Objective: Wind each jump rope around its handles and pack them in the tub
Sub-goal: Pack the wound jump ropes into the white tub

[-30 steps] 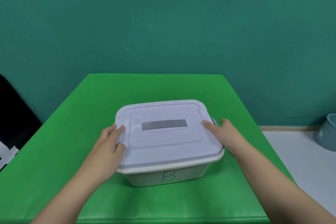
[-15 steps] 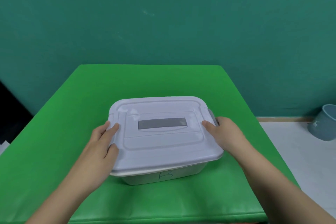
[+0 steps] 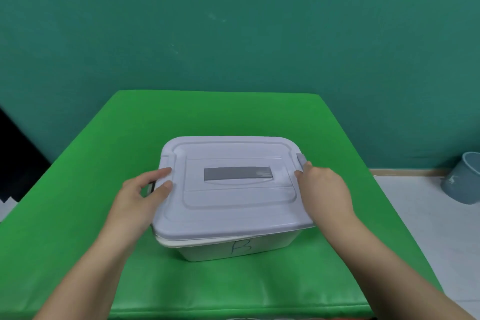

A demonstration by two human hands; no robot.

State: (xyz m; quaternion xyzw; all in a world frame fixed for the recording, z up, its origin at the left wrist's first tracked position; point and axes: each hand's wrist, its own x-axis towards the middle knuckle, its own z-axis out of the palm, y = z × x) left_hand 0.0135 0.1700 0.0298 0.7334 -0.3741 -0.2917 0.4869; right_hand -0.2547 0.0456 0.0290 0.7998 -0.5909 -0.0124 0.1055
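A white tub (image 3: 233,248) marked "B" on its front stands in the middle of the green mat (image 3: 78,189). Its pale lilac lid (image 3: 233,205) with a grey handle strip (image 3: 237,173) lies slightly askew on the rim, with a gap at the front left. My left hand (image 3: 140,197) grips the lid's left edge, thumb and forefinger on top, beside a grey latch (image 3: 150,187). My right hand (image 3: 324,189) grips the right edge, just below the other grey latch (image 3: 301,160). No jump rope is in view; the lid hides the tub's inside.
A teal wall rises right behind the mat. To the right lies a white floor with a grey-blue bucket (image 3: 465,179). A dark object (image 3: 15,158) stands at the far left.
Both hands have shifted from resting on the lid's sides to gripping its edges. The grey side latches now show, and the lid sits skewed on the tub.
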